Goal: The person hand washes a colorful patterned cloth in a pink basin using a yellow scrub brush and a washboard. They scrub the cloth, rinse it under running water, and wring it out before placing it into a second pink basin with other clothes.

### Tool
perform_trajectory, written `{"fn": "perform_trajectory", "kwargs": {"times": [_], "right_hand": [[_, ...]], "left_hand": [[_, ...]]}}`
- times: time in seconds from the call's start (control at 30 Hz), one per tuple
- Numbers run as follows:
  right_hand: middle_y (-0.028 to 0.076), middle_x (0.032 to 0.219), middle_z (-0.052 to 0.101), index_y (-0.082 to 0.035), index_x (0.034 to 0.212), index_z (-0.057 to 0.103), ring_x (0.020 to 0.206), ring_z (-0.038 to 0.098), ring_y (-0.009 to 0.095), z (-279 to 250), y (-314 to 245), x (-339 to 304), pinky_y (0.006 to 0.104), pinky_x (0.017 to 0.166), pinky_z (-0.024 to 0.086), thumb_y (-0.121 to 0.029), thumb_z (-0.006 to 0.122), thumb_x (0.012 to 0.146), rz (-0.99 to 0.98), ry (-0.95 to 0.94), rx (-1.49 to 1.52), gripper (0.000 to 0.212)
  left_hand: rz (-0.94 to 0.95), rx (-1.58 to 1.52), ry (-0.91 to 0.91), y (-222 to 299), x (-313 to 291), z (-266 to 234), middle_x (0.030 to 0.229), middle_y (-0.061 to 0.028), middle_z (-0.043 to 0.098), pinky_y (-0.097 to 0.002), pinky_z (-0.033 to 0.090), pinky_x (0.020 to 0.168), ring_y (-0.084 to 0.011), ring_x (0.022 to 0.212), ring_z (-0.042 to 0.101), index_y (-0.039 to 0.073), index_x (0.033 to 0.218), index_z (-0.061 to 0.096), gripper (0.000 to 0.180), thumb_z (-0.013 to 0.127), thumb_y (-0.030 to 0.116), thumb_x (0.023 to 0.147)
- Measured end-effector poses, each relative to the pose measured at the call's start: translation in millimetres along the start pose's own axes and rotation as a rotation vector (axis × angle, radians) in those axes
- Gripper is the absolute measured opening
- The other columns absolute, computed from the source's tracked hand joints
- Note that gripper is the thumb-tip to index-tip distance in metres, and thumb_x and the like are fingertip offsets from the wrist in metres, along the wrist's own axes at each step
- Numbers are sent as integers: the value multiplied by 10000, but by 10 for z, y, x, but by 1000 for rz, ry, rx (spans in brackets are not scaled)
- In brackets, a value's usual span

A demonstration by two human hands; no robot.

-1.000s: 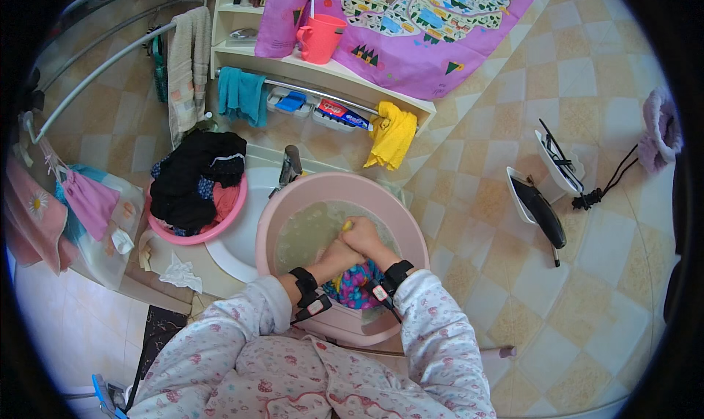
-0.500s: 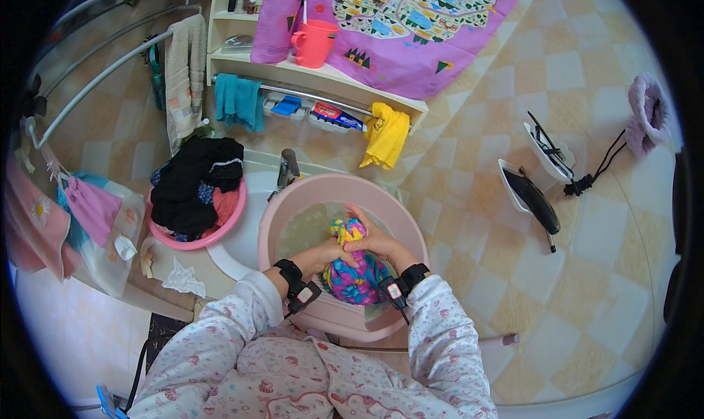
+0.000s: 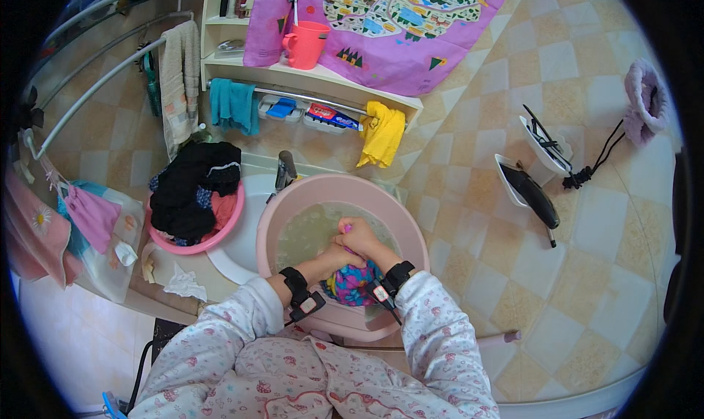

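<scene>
A bright multicoloured cloth (image 3: 350,283) in blue, pink and yellow is bunched in a large pale pink basin (image 3: 268,221) of cloudy water. My left hand (image 3: 336,259) is closed round the cloth from the left. Just beyond it, my right hand (image 3: 359,237) is clenched on the upper end, where a bit of pink pokes out between the fingers. The two hands touch or nearly touch, and hide most of the gripped part. Below them the rest of the cloth hangs toward the near wall of the basin.
Left of the basin are a white sink (image 3: 253,199), its tap (image 3: 286,171) and a bright pink tub (image 3: 236,219) heaped with dark clothes (image 3: 194,188). Above, a shelf (image 3: 323,80) holds a coral mug (image 3: 306,46); teal (image 3: 235,106) and yellow (image 3: 382,134) cloths hang from its rail.
My right hand has closed from spread fingers into a fist over the cloth's upper end. The yellow-and-blue part that stuck up between my hands is now covered.
</scene>
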State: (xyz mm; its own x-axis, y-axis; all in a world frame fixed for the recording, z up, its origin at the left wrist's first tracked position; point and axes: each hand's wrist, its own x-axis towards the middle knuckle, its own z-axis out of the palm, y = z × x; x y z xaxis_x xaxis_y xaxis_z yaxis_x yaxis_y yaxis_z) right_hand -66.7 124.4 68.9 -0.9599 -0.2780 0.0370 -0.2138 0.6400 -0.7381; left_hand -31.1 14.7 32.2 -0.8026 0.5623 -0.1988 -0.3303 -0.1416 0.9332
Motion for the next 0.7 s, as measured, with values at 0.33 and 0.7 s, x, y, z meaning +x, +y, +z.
{"fn": "perform_trajectory", "kwargs": {"times": [0.33, 0.7], "right_hand": [[124, 857, 603, -58, 911, 566, 754, 556, 187, 217, 111, 191, 332, 690, 458, -170, 715, 658, 54, 54, -84, 314], [300, 1314, 352, 69, 1366, 168, 1236, 369, 395, 450, -281, -859, 394, 1016, 321, -332, 801, 542, 11, 220, -437, 1114]], "left_hand": [[23, 114, 435, -314, 184, -91, 715, -76, 621, -314, 461, 569, -182, 666, 597, -5, 749, 623, 223, 717, 112, 585], [47, -675, 554, -27, 123, -195, 802, -85, 623, -346, 500, 591, -208, 667, 610, -6, 803, 602, 150, 663, -22, 666]]}}
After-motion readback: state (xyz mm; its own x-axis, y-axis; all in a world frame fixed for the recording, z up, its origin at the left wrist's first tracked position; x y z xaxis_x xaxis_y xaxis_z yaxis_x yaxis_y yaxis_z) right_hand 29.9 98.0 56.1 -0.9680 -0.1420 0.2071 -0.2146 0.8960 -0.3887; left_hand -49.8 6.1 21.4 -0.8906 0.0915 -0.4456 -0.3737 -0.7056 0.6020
